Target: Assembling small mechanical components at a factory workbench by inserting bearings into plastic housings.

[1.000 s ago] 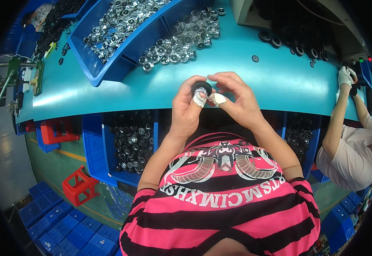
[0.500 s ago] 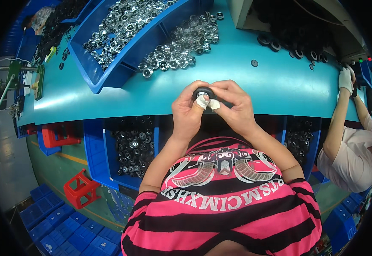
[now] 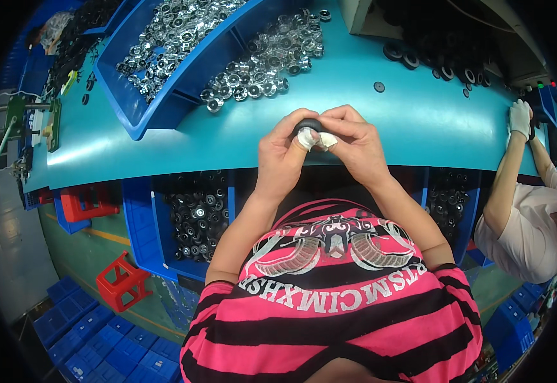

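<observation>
Just above the near edge of the table, both my hands hold one small wheel with a black rubber tyre (image 3: 308,124). My left hand (image 3: 280,155) grips its left side, fingers curled behind and thumb in front. On the other side my right hand (image 3: 359,148) pinches the tyre, its thumb pressing close to the left thumb. White wrapping covers both thumb tips and hides most of the wheel's face. A heap of shiny clear-and-chrome wheel hubs (image 3: 253,80) lies beyond my hands, to the left.
A blue bin (image 3: 139,121) of hubs stands on the teal table (image 3: 355,153). Black tyres (image 3: 410,60) are piled at the back right. Below the edge, a blue crate (image 3: 163,239) contains black wheels. A co-worker's gloved hand (image 3: 519,118) is at far right. Red stools (image 3: 123,281) stand left.
My hands have risen slightly and the tyre has tipped, so the chrome hub seen earlier inside it is now mostly hidden. The whole view has shifted a little.
</observation>
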The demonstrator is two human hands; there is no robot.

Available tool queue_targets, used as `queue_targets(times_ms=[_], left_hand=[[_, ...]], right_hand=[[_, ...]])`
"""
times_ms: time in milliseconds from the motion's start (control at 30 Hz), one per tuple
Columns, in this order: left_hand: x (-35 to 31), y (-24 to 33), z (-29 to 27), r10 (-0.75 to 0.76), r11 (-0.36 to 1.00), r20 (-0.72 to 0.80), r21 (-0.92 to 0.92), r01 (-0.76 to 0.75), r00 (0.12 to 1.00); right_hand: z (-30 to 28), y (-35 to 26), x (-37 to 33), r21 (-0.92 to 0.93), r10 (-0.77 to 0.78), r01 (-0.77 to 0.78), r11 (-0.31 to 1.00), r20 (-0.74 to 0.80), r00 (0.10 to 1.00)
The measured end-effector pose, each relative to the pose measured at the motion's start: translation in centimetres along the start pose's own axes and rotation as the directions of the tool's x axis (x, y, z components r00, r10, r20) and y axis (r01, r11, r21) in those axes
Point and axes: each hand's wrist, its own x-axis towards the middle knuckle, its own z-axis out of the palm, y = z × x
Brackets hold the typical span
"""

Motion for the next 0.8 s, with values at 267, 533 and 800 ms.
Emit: queue_targets(times_ms=[267,533,800], left_hand=[[0.7,-1.6,0.3,0.034,0.998,-0.101,-0.051,-0.039,0.994],[1.2,-0.3,-0.3,-0.036,0.997,-0.016,-0.067,0.035,0.999],[1.0,-0.5,0.8,-0.060,0.998,-0.132,0.020,0.063,0.990]], right_hand=[[0.4,0.3,0.3,-0.061,-0.012,0.009,0.998,-0.055,0.998],[0.4,-0.6,1.5,0.002,0.026,-0.026,1.000,-0.038,0.999],[-0.3,0.0,1.1,-0.096,-0.064,0.061,0.993,-0.023,0.998]])
